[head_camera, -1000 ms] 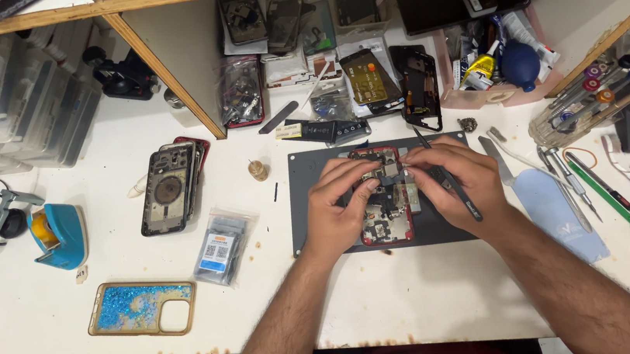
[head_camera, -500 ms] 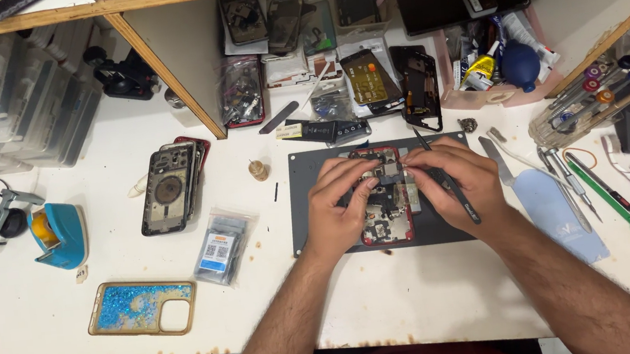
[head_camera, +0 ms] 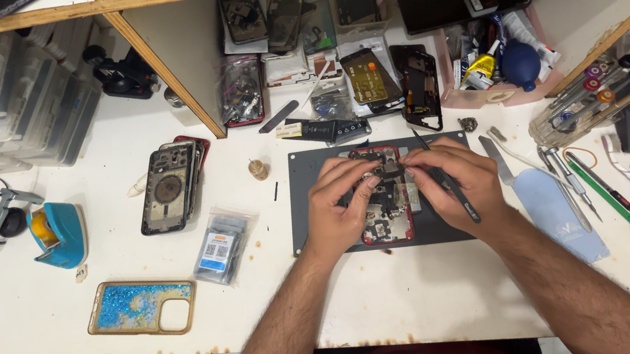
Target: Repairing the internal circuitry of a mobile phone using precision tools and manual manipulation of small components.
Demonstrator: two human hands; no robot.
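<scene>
Your two hands meet over one opened red phone [head_camera: 385, 208] lying on a dark mat [head_camera: 310, 201] at the middle of the white bench [head_camera: 420, 291]. Your left hand [head_camera: 342, 209] curls on the phone, fingertips pressing its insides. Your right hand [head_camera: 452, 186] grips one black tool [head_camera: 448, 182]. To your left lie one stack of phone backs [head_camera: 169, 186] and one glittery blue case [head_camera: 141, 306].

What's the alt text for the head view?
Two bare hands work on an opened red phone on a dark mat; the right hand holds a thin black tool, the left hand steadies the phone.
</scene>
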